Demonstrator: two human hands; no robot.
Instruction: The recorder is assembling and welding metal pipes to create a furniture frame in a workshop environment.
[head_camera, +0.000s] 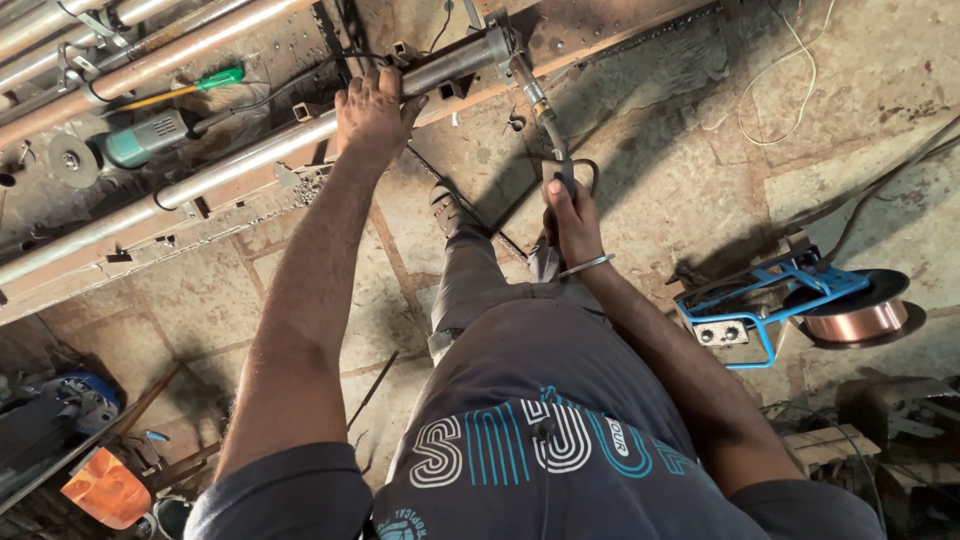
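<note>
A welding torch (548, 135) is clamped in the right hand (572, 215), its long axis running up and left to the end of a steel pipe (455, 62), on which the left hand (373, 110) is closed, far left of the torch.

Worn, stained stone-slab floor (680, 190) crossed by hard shadows
</note>
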